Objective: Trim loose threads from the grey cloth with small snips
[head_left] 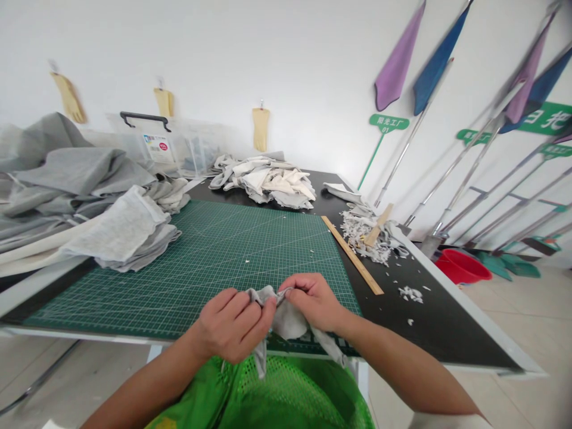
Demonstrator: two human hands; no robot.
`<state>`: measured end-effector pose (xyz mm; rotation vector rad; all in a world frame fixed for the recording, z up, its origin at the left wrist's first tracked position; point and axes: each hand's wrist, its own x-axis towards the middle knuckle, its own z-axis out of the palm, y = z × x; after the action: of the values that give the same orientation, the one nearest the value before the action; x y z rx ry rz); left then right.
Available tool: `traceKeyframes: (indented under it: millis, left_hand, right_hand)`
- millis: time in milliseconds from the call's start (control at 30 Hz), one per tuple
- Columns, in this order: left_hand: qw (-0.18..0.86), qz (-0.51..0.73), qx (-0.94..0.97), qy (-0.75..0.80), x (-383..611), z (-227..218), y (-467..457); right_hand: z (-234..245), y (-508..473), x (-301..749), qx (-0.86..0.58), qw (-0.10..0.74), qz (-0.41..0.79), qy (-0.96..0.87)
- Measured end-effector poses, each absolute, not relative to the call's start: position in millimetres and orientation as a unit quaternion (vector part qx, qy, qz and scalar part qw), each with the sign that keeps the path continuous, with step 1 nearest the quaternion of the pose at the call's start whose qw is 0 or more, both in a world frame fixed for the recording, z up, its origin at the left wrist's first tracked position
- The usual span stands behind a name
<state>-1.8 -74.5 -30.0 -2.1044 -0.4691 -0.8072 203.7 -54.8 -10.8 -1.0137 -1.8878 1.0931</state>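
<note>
Over the front edge of the green cutting mat, both hands pinch a piece of grey cloth. My left hand is closed on the bunched top of the cloth, fingers curled round it. My right hand grips the same bunched edge between thumb and fingers, close beside the left. Loose ends of the cloth hang below the hands, in front of the table edge. Beneath them is a green mesh basket. What lies inside the folded top of the cloth is hidden by the fingers.
Grey cloth piles lie left, a paler heap at the back. A wooden ruler borders the mat's right side, near cloth scraps. A clear plastic box stands behind. A red basin and mops are on the right.
</note>
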Motion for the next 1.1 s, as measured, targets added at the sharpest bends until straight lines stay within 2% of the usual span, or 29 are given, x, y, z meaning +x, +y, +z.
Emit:
traceKeyframes:
  millis: [200,467,633,767,900,1000,1100]
  left_hand:
    - [0.431,-0.318,-0.825,-0.182,-2.9,-24.8,-74.8]
    - [0.381,-0.357,-0.832,-0.187,-3.1,-30.0,-72.6]
    - [0.276,-0.382,-0.85,-0.235,-1.6,-38.1,-69.9]
    - [0.113,-0.394,-0.857,-0.313,0.0,-32.8,-74.4]
    - [-0.037,-0.391,-0.863,-0.318,-7.6,-18.5,-80.5]
    - [-0.074,-0.358,-0.866,-0.342,-15.1,-11.1,-81.1]
    - [-0.059,-0.316,-0.868,-0.379,-18.4,-10.1,-80.1]
  right_hand:
    - [-19.0,-50.7,205.5,-0.408,0.38,0.491,-0.67]
    - [-21.2,-52.3,202.5,-0.41,0.416,0.474,-0.659]
    - [-18.5,-54.0,203.5,-0.366,0.398,0.417,-0.731]
    - [-16.4,-53.8,205.1,-0.339,0.374,0.36,-0.784]
    - [-13.9,-54.5,205.0,-0.322,0.373,0.317,-0.811]
    - [-12.0,-56.0,204.3,-0.325,0.38,0.287,-0.817]
    - [-11.4,-58.4,203.5,-0.327,0.389,0.25,-0.824]
